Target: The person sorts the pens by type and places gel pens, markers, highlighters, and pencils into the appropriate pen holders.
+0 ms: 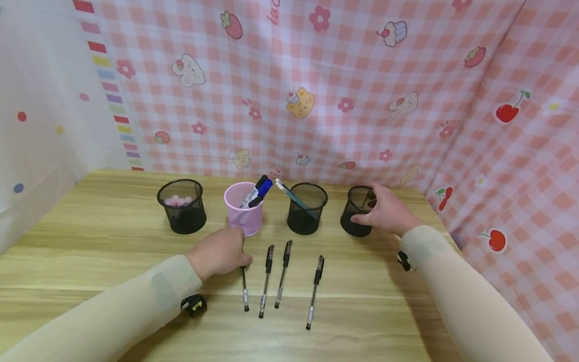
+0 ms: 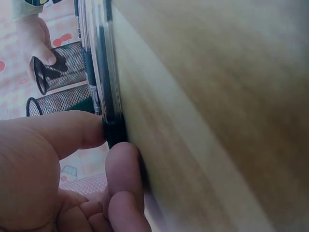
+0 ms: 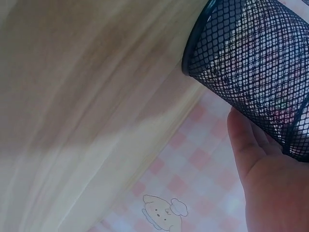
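On the wooden table, my left hand pinches a black gel pen at its dark upper part, between thumb and fingertip, as the left wrist view shows. The pen's clear barrel points toward me, close along the tabletop. To its right lie several similar pens, among them one gel pen just beside it and another gel pen farthest right. My right hand grips the rightmost black mesh pen holder, thumb on the near side and fingers around the far side, partly hidden. In the right wrist view the mesh wall stands against the palm.
Three more holders stand in the row: a black mesh cup with pink balls, a pink cup with markers, and a black mesh cup with pencils. A pink checked cloth hangs behind the table.
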Demonstrator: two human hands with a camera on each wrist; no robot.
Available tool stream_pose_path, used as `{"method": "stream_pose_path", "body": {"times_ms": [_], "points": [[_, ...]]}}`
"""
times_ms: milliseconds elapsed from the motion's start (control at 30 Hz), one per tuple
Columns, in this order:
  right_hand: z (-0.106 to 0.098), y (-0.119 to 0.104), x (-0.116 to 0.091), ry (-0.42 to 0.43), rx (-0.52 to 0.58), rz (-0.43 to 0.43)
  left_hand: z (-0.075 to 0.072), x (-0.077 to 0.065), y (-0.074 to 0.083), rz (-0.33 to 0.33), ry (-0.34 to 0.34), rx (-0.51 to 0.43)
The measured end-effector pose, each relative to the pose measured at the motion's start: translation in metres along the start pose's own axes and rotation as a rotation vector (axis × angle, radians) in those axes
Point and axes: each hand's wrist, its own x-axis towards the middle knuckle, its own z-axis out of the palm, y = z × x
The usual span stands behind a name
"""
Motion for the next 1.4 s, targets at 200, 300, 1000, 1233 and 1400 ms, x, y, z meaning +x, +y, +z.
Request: {"method": "stream_pose_path", "body": {"times_ms": [200, 300, 1000, 1233, 1400], "points": [[-0.001, 0.001, -0.002, 0.016, 0.005, -0.003, -0.001, 0.001, 0.001, -0.014, 0.002, -0.027], [-0.001, 0.002, -0.001, 0.015, 0.011, 0.005, -0.001, 0.001, 0.001, -0.008, 0.003, -0.036], [0.002, 0.005, -0.001, 0.025, 0.024, 0.008, -0.015, -0.008, 0.005, 0.123, 0.098, -0.149], [0.002, 0.006, -0.001, 0.039, 0.013, 0.002, -0.028, -0.011, 0.014, 0.198, 0.152, -0.236], [0.002, 0.007, 0.000, 0.042, 0.016, -0.005, -0.036, -0.012, 0.022, 0.237, 0.226, -0.271]]}}
